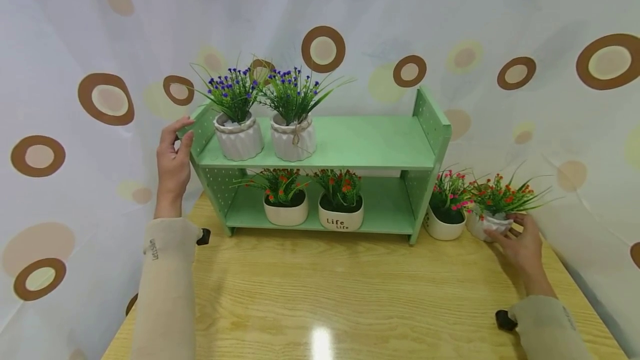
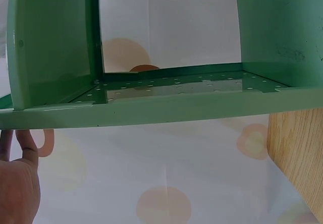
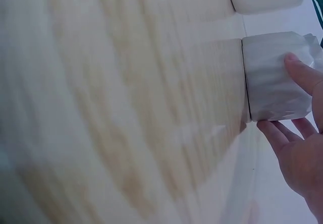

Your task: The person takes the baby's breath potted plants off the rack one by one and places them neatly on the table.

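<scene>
On the right, my right hand (image 1: 522, 243) holds a white pot with red flowers (image 1: 495, 224). In the right wrist view its thumb lies on one side of the fluted pot (image 3: 275, 77) and its fingers on another, near the base. At the left, my left hand (image 1: 174, 163) touches the upper front corner of the green two-tier shelf (image 1: 370, 143). In the left wrist view, fingertips (image 2: 25, 141) meet the outer face of the shelf's side panel (image 2: 166, 108). Two white pots with purple flowers (image 1: 240, 140) (image 1: 294, 140) stand on the upper tier.
Two cream pots with orange-red flowers (image 1: 286, 213) (image 1: 341, 218) stand on the lower tier, one lettered "Life". A cream pot with pink flowers (image 1: 445, 226) sits between the shelf and my right hand. The wooden table (image 1: 320, 288) meets a patterned cloth backdrop (image 1: 380, 10).
</scene>
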A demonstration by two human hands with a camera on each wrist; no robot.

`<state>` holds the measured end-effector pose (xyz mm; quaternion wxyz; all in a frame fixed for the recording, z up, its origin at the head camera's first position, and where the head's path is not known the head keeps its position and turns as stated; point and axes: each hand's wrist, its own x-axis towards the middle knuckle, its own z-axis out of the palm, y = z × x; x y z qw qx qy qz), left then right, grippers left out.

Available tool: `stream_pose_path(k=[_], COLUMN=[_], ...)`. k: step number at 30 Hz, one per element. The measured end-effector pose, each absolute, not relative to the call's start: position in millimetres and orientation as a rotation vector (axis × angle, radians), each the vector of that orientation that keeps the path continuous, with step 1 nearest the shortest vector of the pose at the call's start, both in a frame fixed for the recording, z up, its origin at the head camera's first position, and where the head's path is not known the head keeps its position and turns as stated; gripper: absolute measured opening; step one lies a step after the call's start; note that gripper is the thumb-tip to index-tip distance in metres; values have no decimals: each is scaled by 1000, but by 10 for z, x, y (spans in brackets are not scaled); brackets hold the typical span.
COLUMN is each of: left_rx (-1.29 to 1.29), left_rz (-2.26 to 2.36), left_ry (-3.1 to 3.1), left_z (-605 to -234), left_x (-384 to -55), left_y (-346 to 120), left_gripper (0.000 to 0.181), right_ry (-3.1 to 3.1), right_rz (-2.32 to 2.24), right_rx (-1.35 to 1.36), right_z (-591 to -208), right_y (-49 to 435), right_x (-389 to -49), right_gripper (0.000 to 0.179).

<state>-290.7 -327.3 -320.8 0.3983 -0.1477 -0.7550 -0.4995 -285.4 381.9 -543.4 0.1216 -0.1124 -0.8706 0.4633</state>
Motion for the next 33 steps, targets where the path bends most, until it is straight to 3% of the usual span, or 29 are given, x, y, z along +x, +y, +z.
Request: stream_pose_path(k=[24,33], left_rx=[-366,-361], left_rz=[-1273,-1278], left_ry=[-1918,-1916], left_z=[-3202,-3201], left_x=[-2907,-2906], left_y=[-3271,-3267], left_gripper=[31,30], right_ry=[-2562,-2375], right_rz=[1340,1334], right_rx=[-322,-430], right_z=[-5397,-5182], right_y=[3807,3657], right_x=[-2829,-2663], right_gripper=[80,67])
